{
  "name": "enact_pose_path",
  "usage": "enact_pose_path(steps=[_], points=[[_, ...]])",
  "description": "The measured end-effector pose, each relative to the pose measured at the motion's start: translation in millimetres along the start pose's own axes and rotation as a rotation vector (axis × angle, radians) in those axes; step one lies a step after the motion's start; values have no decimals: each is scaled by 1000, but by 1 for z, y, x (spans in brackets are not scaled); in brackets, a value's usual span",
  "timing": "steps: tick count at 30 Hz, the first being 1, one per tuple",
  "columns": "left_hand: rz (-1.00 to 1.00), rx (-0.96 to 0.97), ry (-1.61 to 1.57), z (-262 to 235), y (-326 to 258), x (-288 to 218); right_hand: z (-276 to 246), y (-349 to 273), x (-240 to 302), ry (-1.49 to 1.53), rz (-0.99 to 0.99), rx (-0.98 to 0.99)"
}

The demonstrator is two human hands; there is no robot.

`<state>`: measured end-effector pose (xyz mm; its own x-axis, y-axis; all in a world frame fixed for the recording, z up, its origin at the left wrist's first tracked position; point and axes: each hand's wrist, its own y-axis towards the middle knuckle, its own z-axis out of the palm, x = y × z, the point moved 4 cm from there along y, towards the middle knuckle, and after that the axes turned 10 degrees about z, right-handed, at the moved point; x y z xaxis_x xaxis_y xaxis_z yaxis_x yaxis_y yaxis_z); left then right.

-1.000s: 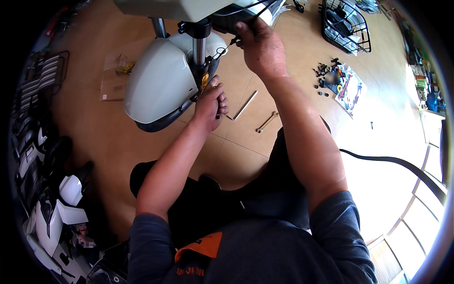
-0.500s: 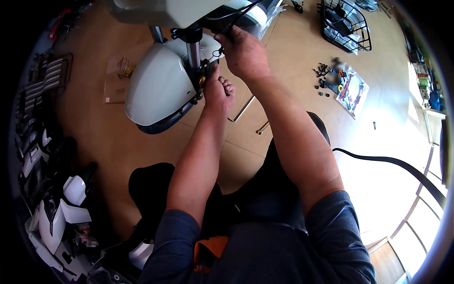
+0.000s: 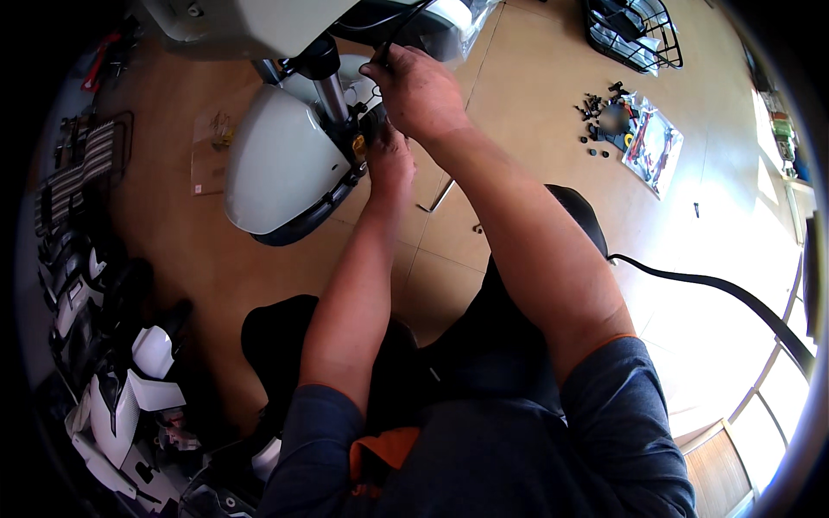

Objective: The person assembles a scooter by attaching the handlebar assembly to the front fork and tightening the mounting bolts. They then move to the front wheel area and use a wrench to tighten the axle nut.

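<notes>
Both hands have crept closer together since the earlier frames: the left hand (image 3: 390, 162), which sat lower beside the fork with its fingers curled, is now pushed up against the black fitting on the fork leg, right under the right hand (image 3: 416, 91).

What they work on is a scooter front end (image 3: 285, 164), filling the upper left of the view above the tan tiled floor (image 3: 216, 259). Its glossy white mudguard (image 3: 281, 160) is smooth and rounded with a dark edge along its lower side; a chrome fork tube (image 3: 332, 91) rises behind it into a pale cream body panel (image 3: 242, 22) at the top edge. A small yellow part shows just beside the left hand's fingers, on the black fitting.

Right hand is closed in a pinch on a thin black cable (image 3: 393, 30) that runs up toward the panel. Left hand's fingers are bunched narrowly against the fitting; whether they grip anything I cannot tell.

On the floor lie a metal wrench (image 3: 439, 197) near the right forearm, a scatter of small black parts (image 3: 600, 108) beside a clear plastic bag (image 3: 652, 142), and a black wire basket (image 3: 635, 34) at the top. White body panels (image 3: 129, 397) are stacked at lower left.
</notes>
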<state>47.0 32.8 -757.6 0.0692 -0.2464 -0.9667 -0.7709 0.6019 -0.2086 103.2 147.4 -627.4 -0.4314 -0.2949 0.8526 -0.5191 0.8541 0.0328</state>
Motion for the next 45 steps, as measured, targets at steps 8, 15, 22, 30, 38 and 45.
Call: enact_pose_path(steps=[8,15,22,30,38,45], points=[[291,33,539,-15,-3,23,21,-2,-12,-105,-17,41],[120,187,859,-42,-12,68,40,-6,-36,64,396,412],[-54,549,1291,-118,-80,158,36,-1,-50,332,587,315],[-48,662,1371,-129,-52,109,62,-18,-96,-33,324,181],[-142,813,1501,-145,-40,86,161,-125,-135,-85,635,1074],[-54,605,1195,-143,-17,117,244,-99,-187,309,554,476]])
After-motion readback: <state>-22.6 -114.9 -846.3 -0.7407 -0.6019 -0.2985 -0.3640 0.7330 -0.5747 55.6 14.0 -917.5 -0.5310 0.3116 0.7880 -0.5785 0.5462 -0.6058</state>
